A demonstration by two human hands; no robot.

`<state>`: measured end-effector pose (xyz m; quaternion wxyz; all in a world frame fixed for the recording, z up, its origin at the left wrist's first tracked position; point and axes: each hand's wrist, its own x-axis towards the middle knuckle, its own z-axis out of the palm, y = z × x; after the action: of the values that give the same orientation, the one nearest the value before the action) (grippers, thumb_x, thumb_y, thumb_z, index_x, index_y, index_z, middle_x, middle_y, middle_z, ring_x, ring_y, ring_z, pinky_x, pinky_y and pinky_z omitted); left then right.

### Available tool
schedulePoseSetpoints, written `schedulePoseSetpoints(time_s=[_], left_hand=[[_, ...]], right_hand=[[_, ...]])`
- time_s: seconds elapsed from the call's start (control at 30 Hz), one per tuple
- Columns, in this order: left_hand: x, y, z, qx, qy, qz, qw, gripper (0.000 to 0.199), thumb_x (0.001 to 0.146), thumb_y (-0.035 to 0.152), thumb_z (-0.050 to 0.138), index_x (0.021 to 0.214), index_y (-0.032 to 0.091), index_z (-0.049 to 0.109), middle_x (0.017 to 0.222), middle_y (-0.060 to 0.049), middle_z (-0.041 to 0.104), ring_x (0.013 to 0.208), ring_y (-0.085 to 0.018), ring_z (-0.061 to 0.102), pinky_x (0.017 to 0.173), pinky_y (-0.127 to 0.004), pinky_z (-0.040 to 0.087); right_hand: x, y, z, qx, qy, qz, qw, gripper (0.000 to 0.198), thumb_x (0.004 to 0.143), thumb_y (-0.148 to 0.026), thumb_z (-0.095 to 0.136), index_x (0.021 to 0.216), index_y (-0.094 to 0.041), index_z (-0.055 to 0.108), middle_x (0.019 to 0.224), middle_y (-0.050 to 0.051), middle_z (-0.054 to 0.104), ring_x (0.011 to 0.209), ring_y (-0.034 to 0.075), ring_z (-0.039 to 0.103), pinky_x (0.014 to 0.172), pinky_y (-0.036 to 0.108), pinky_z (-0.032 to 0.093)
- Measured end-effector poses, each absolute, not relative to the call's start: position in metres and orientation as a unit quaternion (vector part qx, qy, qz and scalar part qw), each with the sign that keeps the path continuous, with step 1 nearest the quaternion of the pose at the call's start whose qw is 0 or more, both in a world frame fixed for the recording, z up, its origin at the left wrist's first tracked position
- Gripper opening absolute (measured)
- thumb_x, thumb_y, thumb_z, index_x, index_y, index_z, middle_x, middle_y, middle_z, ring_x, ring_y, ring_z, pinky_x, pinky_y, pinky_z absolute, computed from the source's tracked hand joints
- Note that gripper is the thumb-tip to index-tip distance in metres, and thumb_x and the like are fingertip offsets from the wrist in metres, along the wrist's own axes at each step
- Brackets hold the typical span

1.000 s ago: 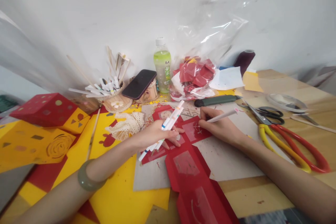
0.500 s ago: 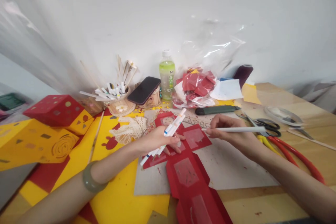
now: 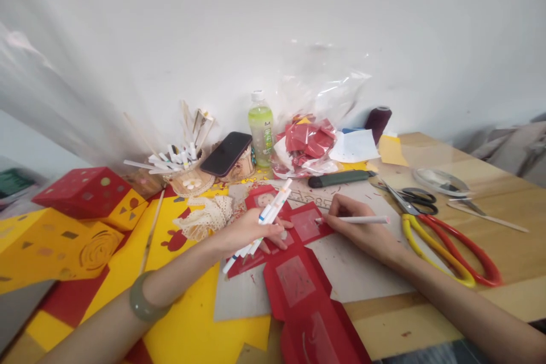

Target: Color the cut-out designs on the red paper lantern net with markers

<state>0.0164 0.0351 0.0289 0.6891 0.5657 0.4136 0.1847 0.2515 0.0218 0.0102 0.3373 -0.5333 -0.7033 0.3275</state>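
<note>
My left hand is closed round several white markers, with its fingers resting on a flat red paper box cut-out. Pale rectangular patches cover the cut-out's panels, and the upper one bears a small drawing. In my right hand is a slim white marker with a pink end. Its tip is at the right-hand panel, touching or just above it; I cannot tell which. Beneath the cut-out lies a grey board. A bangle circles my left wrist.
Yellow paper and decorated red and yellow boxes fill the left. Behind stand a marker pot, a phone, a bottle and a bag of red scraps. Big scissors and a cutter lie right.
My right hand has moved left and turned the marker, bringing its tip onto or over the right panel. My left hand keeps its place on the cut-out. The whole view has shifted slightly.
</note>
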Motion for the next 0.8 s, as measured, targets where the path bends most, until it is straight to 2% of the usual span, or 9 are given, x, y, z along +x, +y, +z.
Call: schedulePoseSetpoints(time_s=[0.17, 0.8], left_hand=[[0.0158, 0.0354, 0.026, 0.577, 0.419, 0.185, 0.677, 0.028, 0.073, 0.033, 0.059, 0.092, 0.012, 0.055, 0.121, -0.016, 0.051, 0.076, -0.017, 0.065, 0.047, -0.016, 0.042], [0.0147, 0.0364, 0.0225, 0.602, 0.404, 0.18, 0.665, 0.033, 0.074, 0.034, 0.056, 0.098, 0.01, 0.057, 0.112, -0.017, 0.057, 0.077, -0.019, 0.065, 0.057, -0.023, 0.045]], right_hand=[[0.2524, 0.0218, 0.0099, -0.525, -0.699, 0.342, 0.345, 0.019, 0.072, -0.024, 0.05, 0.059, -0.019, 0.038, 0.056, -0.004, 0.041, 0.054, 0.01, 0.036, 0.048, 0.022, 0.028], [0.2537, 0.0228, 0.0103, -0.517, -0.7, 0.357, 0.339, 0.023, 0.071, -0.022, 0.051, 0.057, -0.019, 0.033, 0.055, -0.005, 0.038, 0.054, 0.01, 0.035, 0.048, 0.022, 0.027]])
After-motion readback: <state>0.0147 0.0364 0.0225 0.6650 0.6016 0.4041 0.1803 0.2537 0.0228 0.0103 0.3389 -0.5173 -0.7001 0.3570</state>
